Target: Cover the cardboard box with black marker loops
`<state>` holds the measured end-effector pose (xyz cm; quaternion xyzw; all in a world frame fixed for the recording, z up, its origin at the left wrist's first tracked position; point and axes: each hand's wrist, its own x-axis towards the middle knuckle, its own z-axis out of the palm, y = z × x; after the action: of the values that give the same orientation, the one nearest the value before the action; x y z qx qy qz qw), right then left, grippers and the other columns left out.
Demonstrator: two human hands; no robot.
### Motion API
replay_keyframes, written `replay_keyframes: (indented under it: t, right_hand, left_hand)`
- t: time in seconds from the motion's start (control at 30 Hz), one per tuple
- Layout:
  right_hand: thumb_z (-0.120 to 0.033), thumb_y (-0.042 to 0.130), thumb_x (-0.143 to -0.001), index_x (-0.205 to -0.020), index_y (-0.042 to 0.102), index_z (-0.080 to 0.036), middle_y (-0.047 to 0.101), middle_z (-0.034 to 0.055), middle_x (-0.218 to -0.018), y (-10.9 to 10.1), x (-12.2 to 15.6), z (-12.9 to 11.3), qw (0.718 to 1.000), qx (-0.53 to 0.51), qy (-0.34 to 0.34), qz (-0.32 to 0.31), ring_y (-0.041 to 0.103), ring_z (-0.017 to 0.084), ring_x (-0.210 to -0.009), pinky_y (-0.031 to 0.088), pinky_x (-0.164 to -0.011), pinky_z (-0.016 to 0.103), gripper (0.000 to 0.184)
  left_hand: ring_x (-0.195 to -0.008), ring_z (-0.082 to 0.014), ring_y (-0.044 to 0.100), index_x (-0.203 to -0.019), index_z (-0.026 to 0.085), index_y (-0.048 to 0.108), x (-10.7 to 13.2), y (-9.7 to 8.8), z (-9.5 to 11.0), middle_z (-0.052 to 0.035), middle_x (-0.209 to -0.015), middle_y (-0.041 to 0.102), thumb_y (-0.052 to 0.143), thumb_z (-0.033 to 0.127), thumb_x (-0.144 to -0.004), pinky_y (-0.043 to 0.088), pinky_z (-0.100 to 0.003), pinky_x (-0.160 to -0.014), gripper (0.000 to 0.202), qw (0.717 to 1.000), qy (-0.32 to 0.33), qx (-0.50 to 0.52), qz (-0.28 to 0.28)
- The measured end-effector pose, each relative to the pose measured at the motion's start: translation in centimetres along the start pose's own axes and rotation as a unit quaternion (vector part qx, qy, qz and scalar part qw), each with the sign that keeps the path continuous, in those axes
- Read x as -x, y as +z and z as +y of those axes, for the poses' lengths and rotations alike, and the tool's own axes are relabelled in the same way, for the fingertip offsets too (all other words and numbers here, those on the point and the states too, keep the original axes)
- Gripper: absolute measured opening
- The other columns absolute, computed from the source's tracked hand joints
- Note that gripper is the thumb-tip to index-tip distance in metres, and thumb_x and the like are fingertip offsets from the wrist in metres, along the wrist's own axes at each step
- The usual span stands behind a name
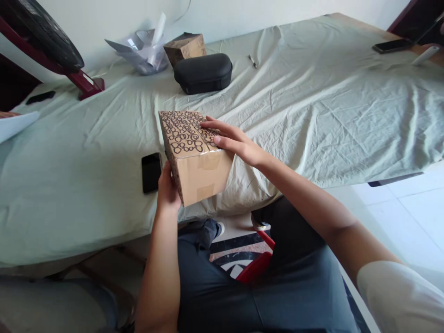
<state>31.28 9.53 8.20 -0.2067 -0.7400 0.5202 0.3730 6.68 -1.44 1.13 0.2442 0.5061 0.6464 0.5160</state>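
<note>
A brown cardboard box (199, 173) with black ring patterns on its top is held at the near edge of the table. My left hand (167, 190) grips its left side from below, fingers hidden behind the box. My right hand (231, 138) lies flat on the patterned top with the fingers stretched out, touching the tape along the top. A black phone (151, 172) lies on the sheet just left of the box.
A pale green sheet (312, 106) covers the table. At the back lie a black case (203, 73), a smaller cardboard box (185, 47), a clear plastic wrapper (142, 51) and a pen (252, 60). A fan (45, 41) stands far left; another phone (393, 45) far right.
</note>
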Motion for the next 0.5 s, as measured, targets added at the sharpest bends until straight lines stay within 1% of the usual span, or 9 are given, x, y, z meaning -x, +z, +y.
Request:
replay_keyframes:
  t: [0.03,0.1,0.2,0.23,0.3,0.4,0.43,0.47,0.5]
  right_hand:
    - [-0.074,0.076,-0.094,-0.153,0.073,-0.025,0.053,0.0133,-0.181,0.1,-0.1,-0.1,1.0,0.002,-0.004,0.006,0.024,0.043,-0.18,0.012,-0.145,0.071,0.077]
    - [-0.071,0.077,-0.093,-0.152,0.073,-0.024,0.057,0.0124,-0.178,0.4,-0.2,0.0,1.0,-0.006,0.001,0.015,0.029,0.043,-0.178,0.019,-0.144,0.071,0.075]
    - [-0.069,0.078,-0.094,-0.155,0.069,-0.023,0.064,0.0131,-0.169,1.2,-0.3,0.2,0.999,-0.017,0.029,0.036,0.049,0.043,-0.166,0.035,-0.14,0.068,0.077]
    - [-0.07,0.078,-0.094,-0.156,0.069,-0.021,0.066,0.0142,-0.167,1.5,-0.2,0.3,0.998,-0.01,0.039,0.044,0.053,0.042,-0.163,0.037,-0.14,0.067,0.079]
    - [-0.074,0.079,-0.093,-0.159,0.067,-0.02,0.064,0.016,-0.169,2.1,0.0,0.5,0.997,0.018,0.055,0.052,0.049,0.043,-0.166,0.031,-0.144,0.066,0.086]
    - [-0.079,0.087,-0.082,-0.167,0.059,-0.022,0.048,0.0142,-0.183,2.6,0.6,0.4,0.996,0.036,0.07,0.031,0.032,0.042,-0.177,0.017,-0.149,0.064,0.106]
    - [-0.079,0.091,-0.077,-0.17,0.056,-0.023,0.044,0.0131,-0.186,2.7,0.8,0.2,0.997,0.031,0.074,0.022,0.029,0.043,-0.178,0.018,-0.149,0.065,0.114]
    - [-0.078,0.094,-0.074,-0.171,0.053,-0.024,0.044,0.0124,-0.186,2.7,0.9,0.1,0.997,0.017,0.08,0.012,0.03,0.043,-0.177,0.022,-0.147,0.066,0.119]
    - [-0.078,0.094,-0.073,-0.171,0.053,-0.026,0.047,0.012,-0.184,2.6,1.0,-0.1,0.996,-0.004,0.092,0.003,0.035,0.044,-0.174,0.03,-0.144,0.067,0.119]
  left_hand:
    - [-0.148,-0.038,0.069,-0.133,0.021,0.075,-0.1,0.0,-0.1,-0.0135,-0.137,0.082,0.066,0.062,-0.104,0.065,-0.055,-0.117,0.051,1.0,-0.011,-0.003,0.017]
    - [-0.149,-0.0366,0.068,-0.131,0.022,0.076,-0.2,-0.1,-0.4,-0.0123,-0.141,0.081,0.068,0.062,-0.103,0.063,-0.053,-0.12,0.049,0.999,-0.013,-0.001,0.039]
    - [-0.156,-0.0318,0.063,-0.132,0.025,0.075,-0.2,0.0,-0.8,-0.0099,-0.151,0.076,0.072,0.061,-0.1,0.055,-0.047,-0.129,0.048,0.996,0.058,0.003,0.066]
    - [-0.157,-0.0309,0.062,-0.133,0.025,0.075,-0.1,0.1,-0.9,-0.0095,-0.154,0.075,0.074,0.06,-0.099,0.053,-0.046,-0.13,0.048,0.993,0.093,-0.006,0.074]
    - [-0.155,-0.0307,0.062,-0.133,0.025,0.073,0.1,0.2,-1.0,-0.0097,-0.157,0.072,0.077,0.058,-0.096,0.052,-0.047,-0.13,0.049,0.983,0.156,-0.04,0.092]
    - [-0.149,-0.0302,0.064,-0.134,0.025,0.072,0.5,0.4,-0.7,-0.009,-0.156,0.071,0.079,0.054,-0.094,0.05,-0.047,-0.13,0.05,0.96,0.23,-0.097,0.126]
    - [-0.149,-0.0299,0.065,-0.133,0.025,0.073,0.7,0.4,-0.5,-0.0084,-0.154,0.072,0.077,0.055,-0.094,0.05,-0.046,-0.13,0.049,0.955,0.251,-0.101,0.123]
    - [-0.148,-0.0299,0.065,-0.132,0.026,0.073,0.7,0.3,-0.2,-0.0078,-0.151,0.073,0.072,0.058,-0.096,0.05,-0.046,-0.13,0.049,0.953,0.268,-0.094,0.108]
    - [-0.148,-0.0302,0.065,-0.13,0.026,0.074,0.8,0.2,0.0,-0.0072,-0.149,0.074,0.067,0.062,-0.098,0.05,-0.046,-0.13,0.049,0.953,0.279,-0.079,0.084]
